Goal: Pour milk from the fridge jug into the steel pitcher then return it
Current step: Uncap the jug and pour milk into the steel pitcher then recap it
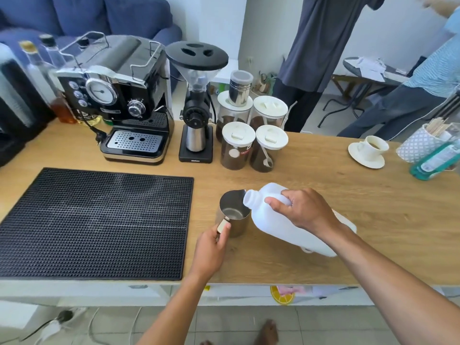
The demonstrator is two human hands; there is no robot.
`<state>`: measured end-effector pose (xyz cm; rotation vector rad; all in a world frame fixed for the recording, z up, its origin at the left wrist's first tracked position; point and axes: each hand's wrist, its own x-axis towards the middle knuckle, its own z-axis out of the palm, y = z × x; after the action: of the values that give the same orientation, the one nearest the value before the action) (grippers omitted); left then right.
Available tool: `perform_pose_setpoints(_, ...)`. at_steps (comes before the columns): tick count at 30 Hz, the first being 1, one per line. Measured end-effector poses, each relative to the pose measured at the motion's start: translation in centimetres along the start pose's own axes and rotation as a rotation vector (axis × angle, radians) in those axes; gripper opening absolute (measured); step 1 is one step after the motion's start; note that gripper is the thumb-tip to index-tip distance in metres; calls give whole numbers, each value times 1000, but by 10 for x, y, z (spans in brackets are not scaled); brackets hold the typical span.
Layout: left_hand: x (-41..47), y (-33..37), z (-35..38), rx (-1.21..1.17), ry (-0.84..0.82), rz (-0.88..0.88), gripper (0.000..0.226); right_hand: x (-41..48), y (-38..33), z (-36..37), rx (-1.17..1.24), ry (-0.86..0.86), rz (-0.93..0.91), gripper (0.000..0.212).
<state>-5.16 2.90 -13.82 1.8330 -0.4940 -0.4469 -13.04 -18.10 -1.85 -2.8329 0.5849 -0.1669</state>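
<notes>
A white plastic milk jug (pixel 271 220) with no cap is tilted to the left, its open mouth over the rim of the steel pitcher (pixel 232 211). My right hand (pixel 302 210) grips the jug by its handle. The pitcher stands upright on the wooden counter (pixel 323 175), and I see no milk stream. My left hand (pixel 212 247) holds the pitcher's handle from the near side. The inside of the pitcher looks shiny and mostly bare.
A black rubber mat (pixel 94 222) lies left of the pitcher. Behind stand an espresso machine (pixel 124 100), a grinder (pixel 196 103) and several lidded jars (pixel 249 135). A cup on a saucer (pixel 371 150) and a holder with sticks (pixel 423 143) sit at right. Two people stand beyond the counter.
</notes>
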Motion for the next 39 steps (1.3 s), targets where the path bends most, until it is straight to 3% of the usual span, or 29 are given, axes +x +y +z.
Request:
perform_pose_setpoints(19, 3, -9, -1, -36, 11, 20, 42, 24, -13, -7, -279, -183, -117, 62)
perform_pose_setpoints(39, 5, -12, 3, -23, 50, 46, 46, 36, -18, -13, -332, -216, -167, 70)
